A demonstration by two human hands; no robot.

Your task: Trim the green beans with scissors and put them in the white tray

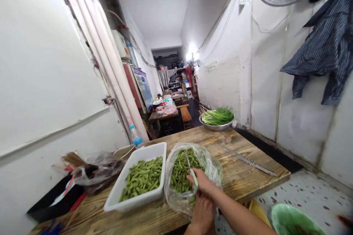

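Looking down our plank table (242, 176) from left to right: off its left end there's a black tray (52, 202) with a red strip in it, then a crumpled bag of dark stuff (99, 170) at the table's left side, and a water bottle (135, 136) by the far edge. Next along sits a white plastic tray (138, 181) full of green pods (142, 178), edamame by the look. Just right of it, mid-table, a thin clear plastic bag (172, 194) holds more green pods (180, 170). Our right hand (202, 181) is closed narrow round a green-handled knife (193, 177), tip down among the pods, and our left hand (202, 213) sits low against the bag, though we can't tell if it grips. Those pods should be light, firm and a bit slick, so we'd pinch them singly; the soft bag is best taken at its gathered edge. Further right: a steel bowl (217, 126) of long green shoots at the table's far end, metal skewers (248, 161) lying flat, and a green basin (295, 220) on the speckled floor past the table's near right corner.
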